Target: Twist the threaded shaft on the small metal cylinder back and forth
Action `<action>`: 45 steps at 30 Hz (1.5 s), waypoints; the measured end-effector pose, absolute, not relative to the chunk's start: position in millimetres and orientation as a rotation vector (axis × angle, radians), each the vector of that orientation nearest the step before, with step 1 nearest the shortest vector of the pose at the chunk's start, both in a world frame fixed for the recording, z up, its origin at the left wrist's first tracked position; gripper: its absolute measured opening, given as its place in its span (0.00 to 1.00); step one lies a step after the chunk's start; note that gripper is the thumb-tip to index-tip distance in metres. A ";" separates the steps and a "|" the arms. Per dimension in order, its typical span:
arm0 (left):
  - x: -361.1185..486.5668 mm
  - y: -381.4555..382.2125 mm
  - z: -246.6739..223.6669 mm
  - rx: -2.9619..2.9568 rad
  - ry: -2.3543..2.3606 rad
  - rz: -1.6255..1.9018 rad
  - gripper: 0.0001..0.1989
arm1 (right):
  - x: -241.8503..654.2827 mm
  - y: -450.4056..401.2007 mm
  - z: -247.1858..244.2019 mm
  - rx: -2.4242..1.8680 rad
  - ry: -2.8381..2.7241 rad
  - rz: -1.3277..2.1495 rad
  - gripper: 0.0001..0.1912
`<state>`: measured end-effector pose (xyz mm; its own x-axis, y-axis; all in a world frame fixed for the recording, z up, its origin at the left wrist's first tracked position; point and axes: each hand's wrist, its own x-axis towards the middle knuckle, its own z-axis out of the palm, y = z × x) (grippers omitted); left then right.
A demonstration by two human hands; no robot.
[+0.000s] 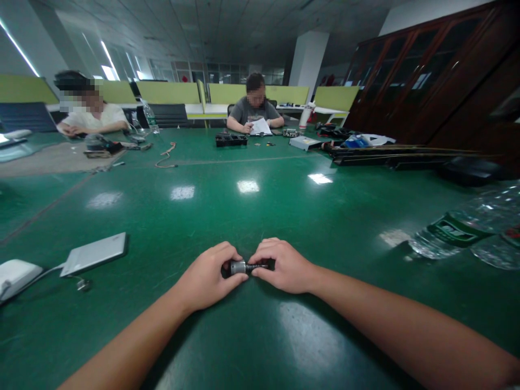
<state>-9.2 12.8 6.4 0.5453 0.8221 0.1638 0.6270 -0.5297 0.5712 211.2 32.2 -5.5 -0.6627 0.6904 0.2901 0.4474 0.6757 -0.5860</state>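
"How does the person's left hand [209,275] sit?"
"It comes in low over the green table [244,216], fingers curled and thumb beneath, pinching the metal cylinder [238,267]."
"And the right hand [286,265]?"
"It mirrors the left, its forearm slanting in from the lower right. Thumb and fingertips close around the thin dark coil [255,266] at the cylinder's right end."
"Where is the part itself?"
"Lying sideways between the two hands, near the table's closer edge. The power bank [95,253] lies well apart to the left, the bottle [450,235] to the right."
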 end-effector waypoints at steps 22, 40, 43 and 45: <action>-13.7 15.1 6.6 2.339 1.186 0.573 0.08 | 212.4 35.1 -8.5 -0.875 -2.376 0.630 0.06; -17.8 16.3 7.0 2.444 1.191 0.563 0.09 | 209.6 33.9 -10.4 -0.985 -2.356 0.610 0.05; -20.6 17.1 6.4 2.444 1.186 0.578 0.08 | 210.2 34.1 -10.5 -0.993 -2.341 0.610 0.05; -22.1 17.7 6.3 2.443 1.184 0.584 0.08 | 210.5 34.3 -10.4 -0.994 -2.335 0.611 0.04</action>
<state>-22.1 17.7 6.3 0.5625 0.8008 0.2058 0.6507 -0.5823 0.4874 210.5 34.3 -10.4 -0.5923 0.7528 0.2873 0.5155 0.6281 -0.5829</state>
